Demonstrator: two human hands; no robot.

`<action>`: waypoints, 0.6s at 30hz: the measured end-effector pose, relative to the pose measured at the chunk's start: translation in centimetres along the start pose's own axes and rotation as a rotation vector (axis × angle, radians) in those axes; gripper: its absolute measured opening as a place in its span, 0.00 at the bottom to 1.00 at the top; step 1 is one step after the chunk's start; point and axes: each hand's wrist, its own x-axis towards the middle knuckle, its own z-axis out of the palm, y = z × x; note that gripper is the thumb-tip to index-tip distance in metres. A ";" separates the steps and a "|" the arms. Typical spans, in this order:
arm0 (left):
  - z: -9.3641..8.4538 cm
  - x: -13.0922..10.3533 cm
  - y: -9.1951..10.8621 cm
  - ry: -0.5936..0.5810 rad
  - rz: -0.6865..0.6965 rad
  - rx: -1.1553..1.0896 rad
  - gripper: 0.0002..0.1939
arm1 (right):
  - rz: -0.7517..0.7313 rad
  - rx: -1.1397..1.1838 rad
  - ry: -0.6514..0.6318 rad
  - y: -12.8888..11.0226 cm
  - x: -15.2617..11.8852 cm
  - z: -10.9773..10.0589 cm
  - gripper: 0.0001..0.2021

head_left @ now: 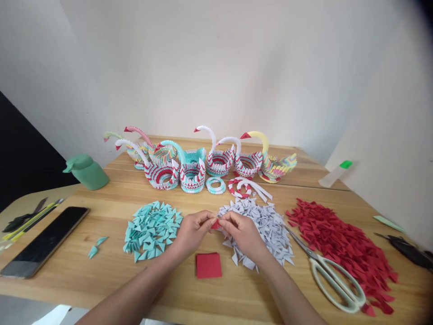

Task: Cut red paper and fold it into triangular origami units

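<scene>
Hands posed in a two-sided pinch, seen from above. Left forearm [138, 282] and right forearm [287, 289] slant inward from the lower edge, so that the wrists stand apart while the fingertips nearly meet. The left hand [192, 230], back uppermost, has thumb and index finger pressed together on the left side of a small red paper piece [215, 224]; the right hand [244, 232] mirrors it, thumb and index finger clamped on the right side. The other fingers curl inward, partly hidden. The paper piece thus lies between the two sets of fingertips, which cover much of it; its exact fold cannot be told.

Nearer the wearer than the fingers is a stack of red paper [209, 266]. Just left of the left fingers lies a teal pile [154, 230] of folded pieces; a pale pile [270, 230] extends behind and to the right of the right fingers. Farther right of them are scissors [314, 256] and a red pile [338, 243]. Beyond the fingertips stand a teal-and-white ring [215, 192] and paper swans [192, 184].
</scene>
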 end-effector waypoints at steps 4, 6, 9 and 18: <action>-0.2 0.0 0.4 0.012 0.096 0.180 0.09 | -0.152 -0.257 0.010 0.1 -0.2 -0.2 0.08; -0.3 0.1 0.7 0.026 0.165 0.247 0.09 | -0.196 -0.283 -0.004 0.1 -0.2 -0.3 0.09; -0.3 0.2 1.1 0.038 0.158 0.206 0.10 | -0.203 -0.228 0.004 0.0 -0.2 -0.4 0.08; -0.3 0.3 0.8 0.007 -0.200 -0.445 0.15 | -0.025 0.164 0.083 -0.2 -0.1 -0.6 0.14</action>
